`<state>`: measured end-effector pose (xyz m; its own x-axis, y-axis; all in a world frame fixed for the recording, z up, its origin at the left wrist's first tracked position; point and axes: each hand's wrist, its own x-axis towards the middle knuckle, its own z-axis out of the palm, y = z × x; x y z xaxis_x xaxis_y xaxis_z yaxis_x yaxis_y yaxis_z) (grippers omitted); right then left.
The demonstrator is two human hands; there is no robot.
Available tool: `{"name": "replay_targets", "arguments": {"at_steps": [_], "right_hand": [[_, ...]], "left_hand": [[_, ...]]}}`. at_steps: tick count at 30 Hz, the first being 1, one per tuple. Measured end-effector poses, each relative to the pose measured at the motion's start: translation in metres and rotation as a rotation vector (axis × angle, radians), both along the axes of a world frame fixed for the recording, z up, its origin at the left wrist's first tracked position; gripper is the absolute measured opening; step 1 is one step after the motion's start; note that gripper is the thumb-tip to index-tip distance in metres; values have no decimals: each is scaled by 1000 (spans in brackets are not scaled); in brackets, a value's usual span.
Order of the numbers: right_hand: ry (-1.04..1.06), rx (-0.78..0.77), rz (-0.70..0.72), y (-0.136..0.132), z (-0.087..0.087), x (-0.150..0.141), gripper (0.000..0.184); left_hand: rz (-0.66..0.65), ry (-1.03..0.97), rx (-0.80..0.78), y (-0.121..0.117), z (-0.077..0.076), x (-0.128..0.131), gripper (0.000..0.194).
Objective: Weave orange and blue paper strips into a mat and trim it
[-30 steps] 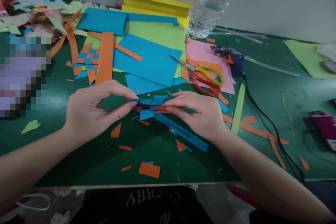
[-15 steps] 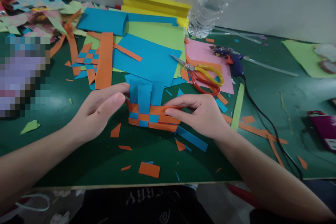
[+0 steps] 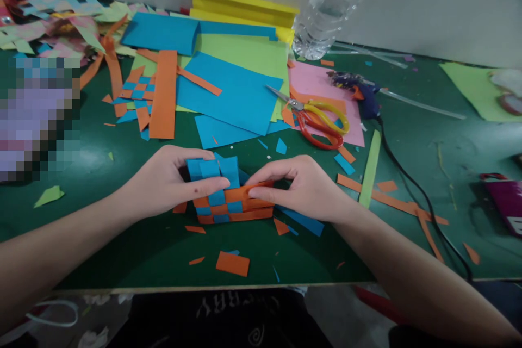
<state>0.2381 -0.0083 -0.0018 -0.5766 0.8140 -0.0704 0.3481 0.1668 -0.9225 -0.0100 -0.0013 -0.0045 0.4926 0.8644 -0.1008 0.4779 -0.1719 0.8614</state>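
Note:
A piece of woven paper strips [image 3: 222, 209], orange running across and blue running upward, is held between my hands above the green table. My left hand [image 3: 175, 182] pinches the upright blue strips [image 3: 229, 169] at the left, its thumb in front and the fingers behind. At the right end, my right hand [image 3: 299, 187] grips the orange strips between thumb and forefinger. A loose blue strip [image 3: 304, 221] lies on the table below my right hand. Small orange scraps [image 3: 232, 263] lie nearer the front edge.
Scissors [image 3: 314, 117] with red and yellow handles lie behind my right hand. A dark blue glue gun [image 3: 365, 99] with a black cord is farther right. Blue sheets [image 3: 228, 89], a clear bottle [image 3: 320, 27] and a paper-scrap pile [image 3: 65, 24] are at the back. A pixelated object [image 3: 35, 119] is left.
My left hand has moved right and closed on the blue strips, which lean left now. The woven piece has come slightly lower and nearer, with my right hand still gripping its right end.

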Motion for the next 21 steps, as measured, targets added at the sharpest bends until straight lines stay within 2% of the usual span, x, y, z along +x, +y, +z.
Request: {"name": "replay_targets", "arguments": {"at_steps": [3,7,9,13,21], "right_hand": [[-2,0,3,-1,0,0,14],[49,39,-46,-3,-1,0,22],[58,99,-65,-4,-3,-1,18],[19,194,-77,-4,-5,-1,12],[-12,179,-70,-4,-5,0,13]], "left_hand": [[44,14,16,0,1,1,37],[65,28,123,0,-1,1,36],[71,38,145,1,-2,1,36],[80,32,138,2,0,1,32],[83,29,116,2,0,0,32]]}}
